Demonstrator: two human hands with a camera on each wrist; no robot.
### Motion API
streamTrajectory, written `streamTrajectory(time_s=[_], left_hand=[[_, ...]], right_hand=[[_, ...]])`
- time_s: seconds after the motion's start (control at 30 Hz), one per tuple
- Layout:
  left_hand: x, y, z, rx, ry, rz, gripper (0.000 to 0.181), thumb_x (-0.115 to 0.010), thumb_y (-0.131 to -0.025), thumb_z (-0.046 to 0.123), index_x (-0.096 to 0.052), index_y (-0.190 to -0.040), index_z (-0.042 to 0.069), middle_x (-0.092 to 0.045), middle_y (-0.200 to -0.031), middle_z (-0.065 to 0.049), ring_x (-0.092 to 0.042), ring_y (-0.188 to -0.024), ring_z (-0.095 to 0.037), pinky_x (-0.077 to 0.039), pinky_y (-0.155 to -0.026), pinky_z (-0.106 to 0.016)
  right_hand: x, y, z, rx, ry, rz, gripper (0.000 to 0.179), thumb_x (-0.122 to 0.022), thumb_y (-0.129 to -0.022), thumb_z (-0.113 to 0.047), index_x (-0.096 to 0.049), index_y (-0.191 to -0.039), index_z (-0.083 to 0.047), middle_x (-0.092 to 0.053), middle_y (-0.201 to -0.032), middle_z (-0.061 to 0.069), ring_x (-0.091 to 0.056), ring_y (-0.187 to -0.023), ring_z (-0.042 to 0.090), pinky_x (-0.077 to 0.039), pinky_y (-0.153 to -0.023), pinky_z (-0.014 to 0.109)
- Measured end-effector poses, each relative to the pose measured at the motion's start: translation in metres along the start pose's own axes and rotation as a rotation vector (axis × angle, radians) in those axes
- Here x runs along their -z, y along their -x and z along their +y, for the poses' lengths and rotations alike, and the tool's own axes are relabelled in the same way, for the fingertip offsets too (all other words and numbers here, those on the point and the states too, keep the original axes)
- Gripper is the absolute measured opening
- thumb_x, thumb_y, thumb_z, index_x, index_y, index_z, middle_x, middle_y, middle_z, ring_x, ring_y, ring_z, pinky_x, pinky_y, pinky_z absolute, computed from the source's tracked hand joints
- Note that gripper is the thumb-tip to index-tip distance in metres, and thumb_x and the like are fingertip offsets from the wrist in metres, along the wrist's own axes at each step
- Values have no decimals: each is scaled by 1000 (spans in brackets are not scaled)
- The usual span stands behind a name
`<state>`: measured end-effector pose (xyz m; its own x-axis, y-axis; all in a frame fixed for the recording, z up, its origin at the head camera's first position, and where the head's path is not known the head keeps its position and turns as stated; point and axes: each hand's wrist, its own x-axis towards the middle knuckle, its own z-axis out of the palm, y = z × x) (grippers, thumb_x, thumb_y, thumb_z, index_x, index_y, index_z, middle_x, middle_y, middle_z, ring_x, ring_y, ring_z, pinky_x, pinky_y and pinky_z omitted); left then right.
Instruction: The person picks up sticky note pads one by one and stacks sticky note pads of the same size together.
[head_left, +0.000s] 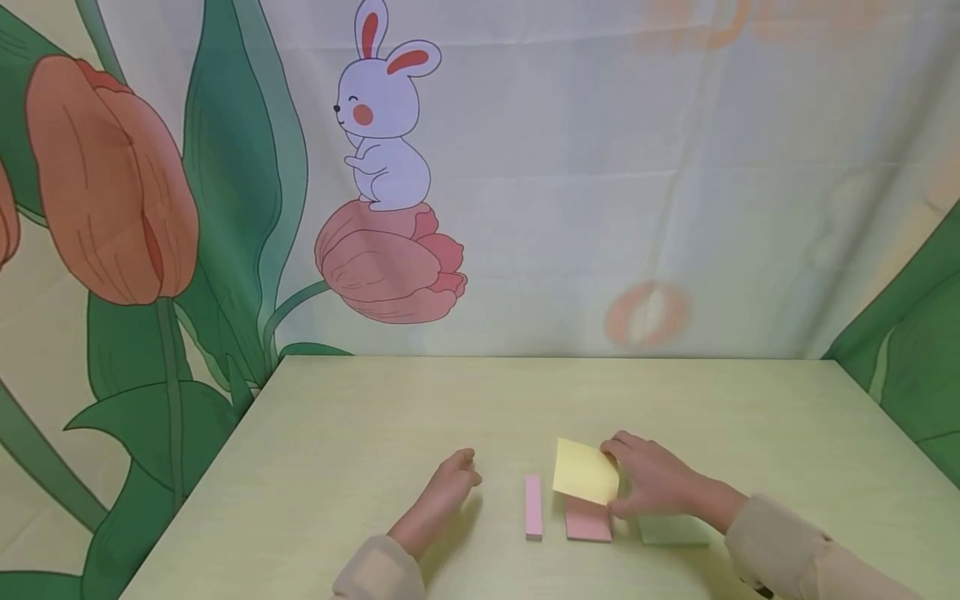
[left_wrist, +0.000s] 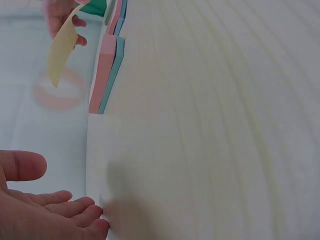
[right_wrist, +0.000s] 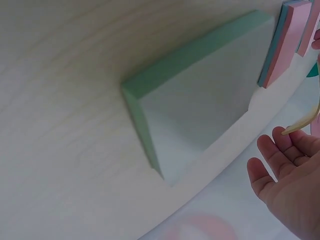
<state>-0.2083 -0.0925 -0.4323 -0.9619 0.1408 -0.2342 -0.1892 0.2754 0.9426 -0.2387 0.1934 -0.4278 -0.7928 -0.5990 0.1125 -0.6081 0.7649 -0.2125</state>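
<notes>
My right hand (head_left: 660, 479) grips a thin yellow sticky note (head_left: 585, 472) at its right edge. The note is lifted and tilted, and in the left wrist view it bends along its length. Below it, a pink sticky note pad (head_left: 588, 527) lies on the table, its far part hidden by the yellow note. Left of that is a narrow pink pad (head_left: 533, 508) with a teal layer (left_wrist: 111, 77) underneath. My left hand (head_left: 447, 485) hovers to the left of the pads, fingers extended and holding nothing.
A thick green sticky note pad (right_wrist: 200, 95) lies on the table (head_left: 360, 433), partly under my right hand in the head view. Behind the table's far edge hangs a cloth backdrop (head_left: 540, 208) printed with tulips and a rabbit.
</notes>
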Motion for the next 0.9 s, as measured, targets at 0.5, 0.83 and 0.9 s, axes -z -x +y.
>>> streamTrajectory(time_s=[0.5,0.83,0.9], left_hand=[[-2,4,-1,-31,-12,-18,54,-38,-84,5,-22,-133,-12,-23,-138,-32,-19,-127,-47,-16,-103,-57],[-7,8,2,-36,-27,-15,52,-40,-85,5,-26,-132,-10,-30,-136,-30,-25,-125,-46,-21,-102,-57],[-9,9,3,-43,-30,-18,51,-40,-85,5,-27,-132,-10,-32,-134,-29,-28,-124,-46,-23,-101,-57]], right_hand=[[-1,22,11,15,32,47,60,-68,-60,-35,-54,-108,-2,-53,-101,0,-52,-85,12,-47,-71,31],[-6,33,24,-6,34,45,60,-69,-59,-34,-54,-109,-4,-53,-103,-1,-53,-87,13,-47,-73,31],[-5,35,24,-13,39,47,60,-69,-59,-35,-54,-109,-4,-54,-103,0,-53,-87,13,-47,-72,31]])
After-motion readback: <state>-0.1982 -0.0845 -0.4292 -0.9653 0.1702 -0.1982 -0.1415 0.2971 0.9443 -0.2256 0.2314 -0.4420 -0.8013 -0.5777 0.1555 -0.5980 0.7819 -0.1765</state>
